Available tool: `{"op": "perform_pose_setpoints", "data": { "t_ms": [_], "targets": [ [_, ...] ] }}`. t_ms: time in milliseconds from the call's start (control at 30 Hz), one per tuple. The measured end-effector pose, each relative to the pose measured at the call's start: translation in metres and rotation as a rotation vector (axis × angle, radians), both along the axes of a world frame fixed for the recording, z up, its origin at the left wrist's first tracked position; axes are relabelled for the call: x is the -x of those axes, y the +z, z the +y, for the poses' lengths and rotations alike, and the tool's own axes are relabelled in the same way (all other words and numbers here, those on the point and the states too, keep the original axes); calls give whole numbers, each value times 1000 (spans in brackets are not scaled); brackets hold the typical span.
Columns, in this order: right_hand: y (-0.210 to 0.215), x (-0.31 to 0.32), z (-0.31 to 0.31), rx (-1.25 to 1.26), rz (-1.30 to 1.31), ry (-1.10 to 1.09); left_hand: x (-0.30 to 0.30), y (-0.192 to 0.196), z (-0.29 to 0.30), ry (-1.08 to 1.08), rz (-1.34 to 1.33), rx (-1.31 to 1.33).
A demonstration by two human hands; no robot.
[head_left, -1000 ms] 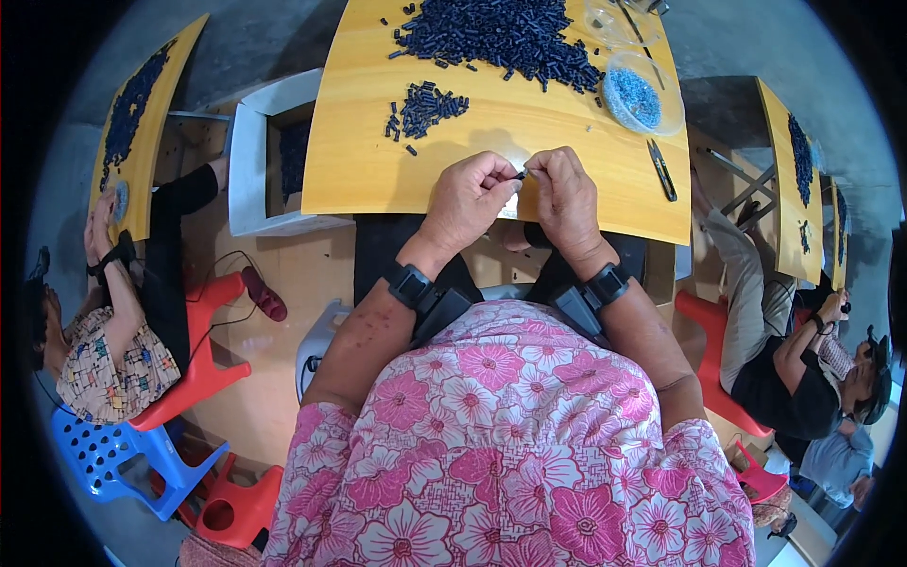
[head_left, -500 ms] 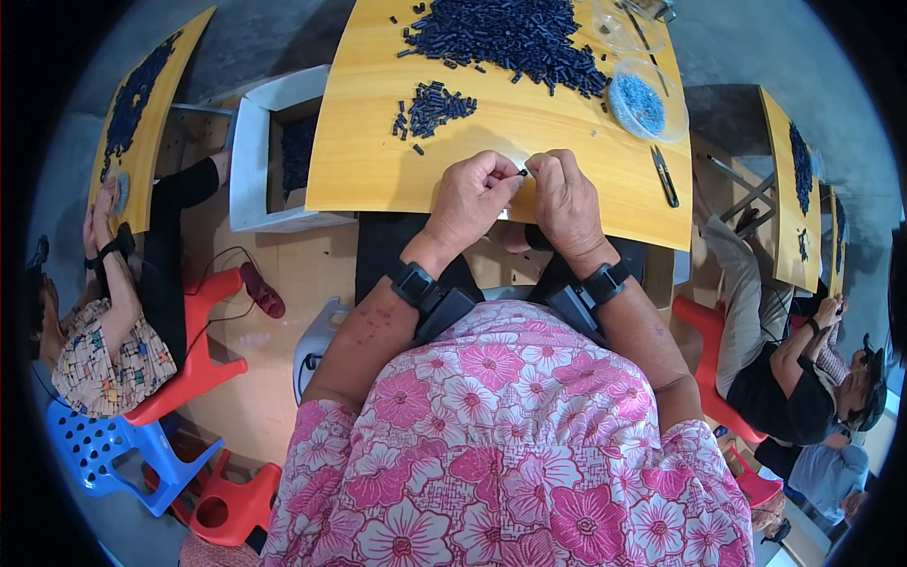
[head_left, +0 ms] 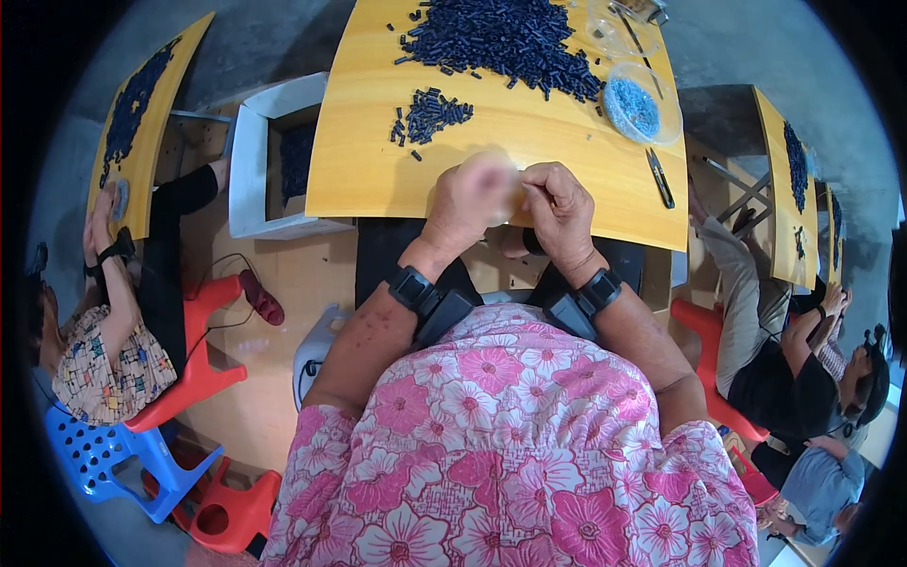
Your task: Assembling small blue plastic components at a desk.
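My left hand [head_left: 470,198] is over the near edge of the yellow table. A blurred patch covers its fingers, so what they hold is hidden. Close beside it, my right hand [head_left: 559,203] is closed in a pinch, its fingertips meeting the blurred area; whatever they grip is too small to make out. Beyond my hands lies a small pile of short dark tube-shaped pieces [head_left: 430,117]. A much larger heap of the same pieces [head_left: 496,42] covers the far part of the table. To the right are a clear round tub of small blue pieces [head_left: 631,106] and black-handled thread snips [head_left: 660,178].
A second clear dish [head_left: 614,38] with a thin dark stick stands at the far right of the yellow tabletop [head_left: 364,184]. Left of the table is a white box [head_left: 248,180] with dark pieces inside. Other people sit at tables on both sides, near red stools [head_left: 213,321] and a blue stool [head_left: 123,454].
My right hand has tipped slightly and moved a little left. Half a second ago my left fingers pinched a small dark piece; now they are blurred. The view has shifted slightly.
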State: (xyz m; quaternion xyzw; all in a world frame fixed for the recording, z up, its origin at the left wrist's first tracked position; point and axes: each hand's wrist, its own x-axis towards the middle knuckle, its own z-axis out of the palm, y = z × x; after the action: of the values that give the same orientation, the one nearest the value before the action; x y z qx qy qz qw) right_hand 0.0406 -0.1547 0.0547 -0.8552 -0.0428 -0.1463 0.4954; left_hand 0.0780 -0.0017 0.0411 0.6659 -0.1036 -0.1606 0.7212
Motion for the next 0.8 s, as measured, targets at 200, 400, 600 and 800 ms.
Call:
{"op": "perform_pose_setpoints", "data": {
  "t_ms": [200,400,600,800],
  "targets": [
    [9,-5,-9,70,-37,75,-2,-1,0,-18,-12,-72],
    [25,2,-67,-319,-94,-313,0,-7,-2,19,-68,-71],
    [50,43,-126,-77,-19,-384,11,4,6,-58,-341,-187],
    [32,69,-78,27,272,-22,33,18,21,-119,-251,-82]
  ]
}}
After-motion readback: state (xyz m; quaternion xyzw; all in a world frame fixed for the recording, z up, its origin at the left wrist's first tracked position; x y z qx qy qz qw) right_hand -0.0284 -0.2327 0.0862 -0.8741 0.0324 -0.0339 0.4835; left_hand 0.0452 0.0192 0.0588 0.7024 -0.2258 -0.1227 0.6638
